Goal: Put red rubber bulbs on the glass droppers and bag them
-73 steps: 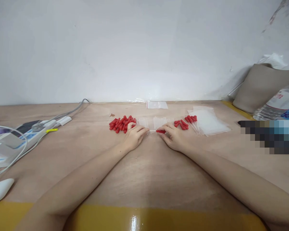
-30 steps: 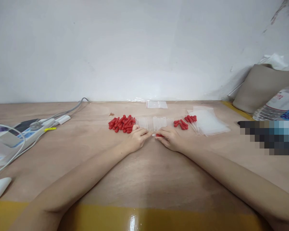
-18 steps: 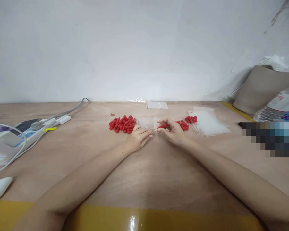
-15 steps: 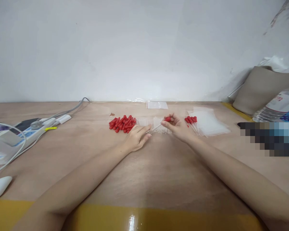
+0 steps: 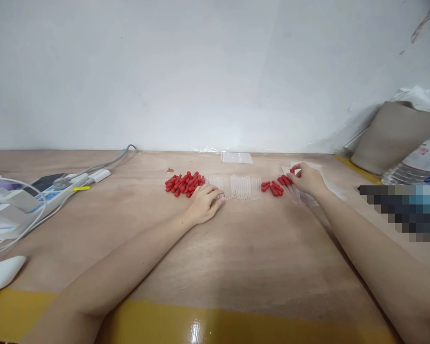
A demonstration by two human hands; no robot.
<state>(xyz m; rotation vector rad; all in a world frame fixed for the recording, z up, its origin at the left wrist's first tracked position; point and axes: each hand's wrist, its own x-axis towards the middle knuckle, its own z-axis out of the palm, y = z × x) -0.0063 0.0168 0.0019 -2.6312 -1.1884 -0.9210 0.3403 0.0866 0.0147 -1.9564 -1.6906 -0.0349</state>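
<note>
My left hand (image 5: 204, 204) lies on the table with its fingers stretched out and apart, holding nothing that I can see. It rests between a heap of red rubber bulbs (image 5: 183, 184) and a row of clear thin tubes (image 5: 245, 188); its fingertips cover the ends of some tubes. My right hand (image 5: 308, 179) pinches a dropper by its red bulb (image 5: 292, 170), over other red-bulbed droppers (image 5: 283, 180); the dropper's tube is hard to make out. A few loose red bulbs (image 5: 276, 188) lie just left of those droppers.
Clear plastic bags (image 5: 331, 188) lie beneath and beyond my right hand. A small zip bag (image 5: 236, 157) sits by the wall. Far left are a power strip (image 5: 53, 193) with cables and a white mouse-like object (image 5: 5, 273). At right stand a grey-brown container (image 5: 386, 138) and a plastic bottle (image 5: 420, 162).
My right hand has carried the dropper rightward, from beside my left hand to the droppers near the bags. My left hand no longer touches its tube and has stayed in place.
</note>
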